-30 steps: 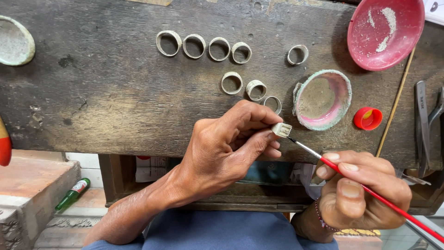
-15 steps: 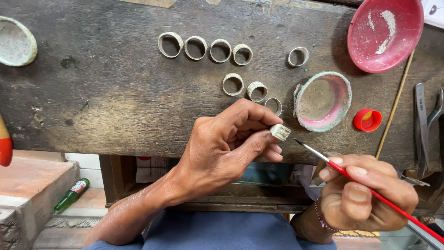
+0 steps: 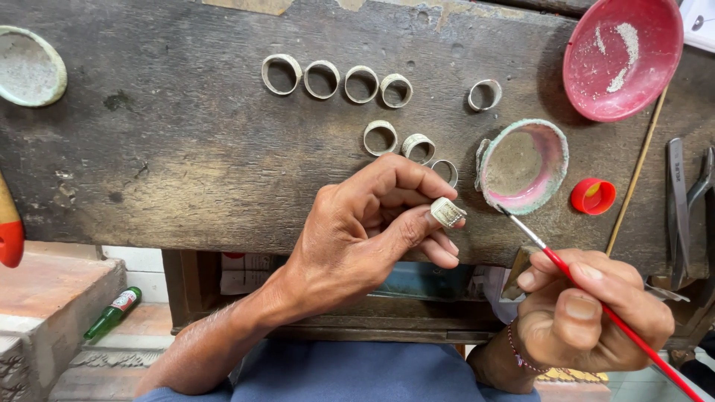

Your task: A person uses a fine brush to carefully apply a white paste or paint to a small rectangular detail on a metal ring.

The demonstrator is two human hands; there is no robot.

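1. Dark, worn wooden workbench (image 3: 186,164) filling the upper frame, seen from above.
2. Left hand (image 3: 365,231) at the bench's near edge, thumb and fingers pinched together on a pale metal ring (image 3: 447,212), flat face turned up.
3. Right hand (image 3: 588,316) lower right, fingers closed on a red-handled paintbrush (image 3: 596,298), bristle tip at the rim of a small pink-lined dish (image 3: 523,165), well short of the held ring.
4. Red bowl (image 3: 622,56) with white powder, top right corner.
5. Grey pliers (image 3: 681,201) on the far right edge.
6. Red bottle cap (image 3: 593,196) just beside the pink-lined dish.
7. Eight more pale rings on the bench: row of four (image 3: 335,80), one alone (image 3: 485,94), three (image 3: 410,145) nearer the left hand.
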